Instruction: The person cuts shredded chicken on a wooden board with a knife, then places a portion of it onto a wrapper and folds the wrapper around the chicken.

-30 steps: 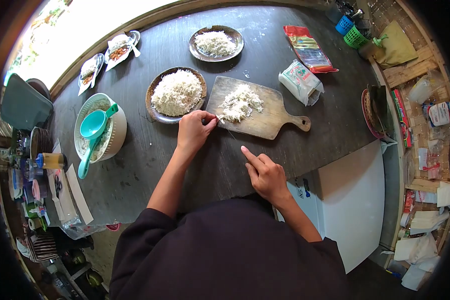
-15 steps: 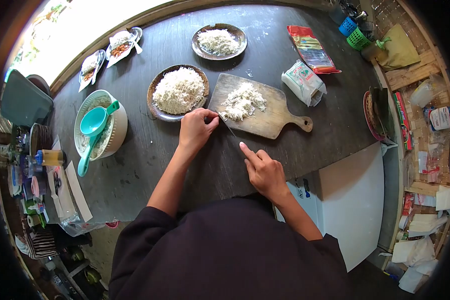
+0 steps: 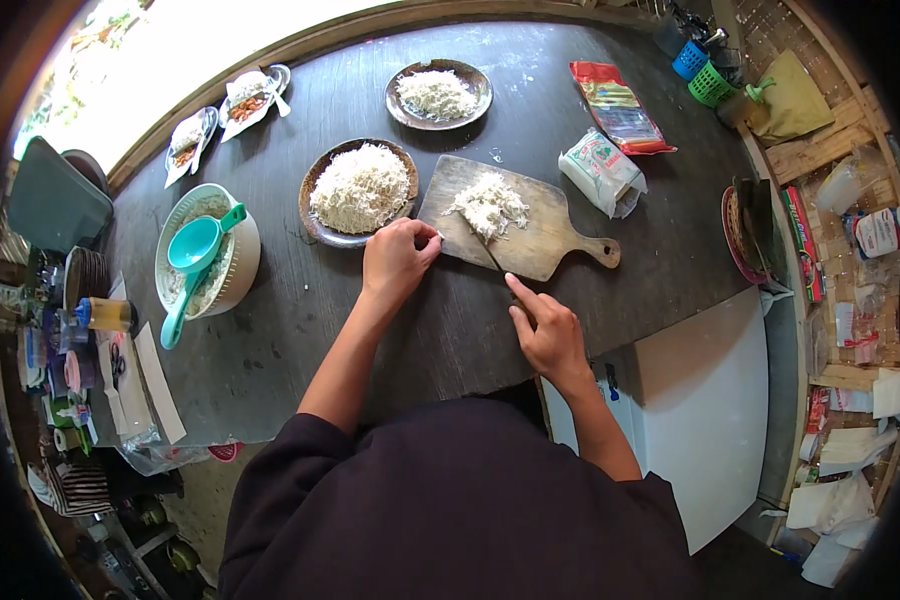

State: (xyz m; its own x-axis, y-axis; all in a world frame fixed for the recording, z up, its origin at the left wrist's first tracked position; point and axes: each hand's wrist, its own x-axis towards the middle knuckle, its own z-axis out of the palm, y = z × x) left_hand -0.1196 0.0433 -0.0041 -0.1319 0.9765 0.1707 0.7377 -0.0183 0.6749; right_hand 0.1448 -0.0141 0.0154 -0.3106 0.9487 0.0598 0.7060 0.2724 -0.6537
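While I am leaning over the dark table (image 3: 300, 330), I am working at the wooden cutting board (image 3: 540, 225) lying just beyond both my hands, its handle pointing off to the right. Past my left hand (image 3: 395, 262) the big brown plate of shredded white food (image 3: 358, 190) is sitting almost against the board's left end, and a smaller plate (image 3: 438, 95) with the same white shreds is standing farther out. My left hand is curling closed on the board's near left corner, fingertips pressing the edge to keep it from sliding. My right hand (image 3: 548, 335) is closing around the handle of a knife (image 3: 493, 255), forefinger stretched along its back, and the thin blade is running up and away from that hand into the near side of the white shredded pile (image 3: 488, 205) heaped mid-board. To do this well, I judge that I should be keeping the tip low on the wood, drawing the blade in short strokes through the heap, holding my left fingers well back from the edge, and gathering stray shreds toward the middle so nothing is spilling onto the table.
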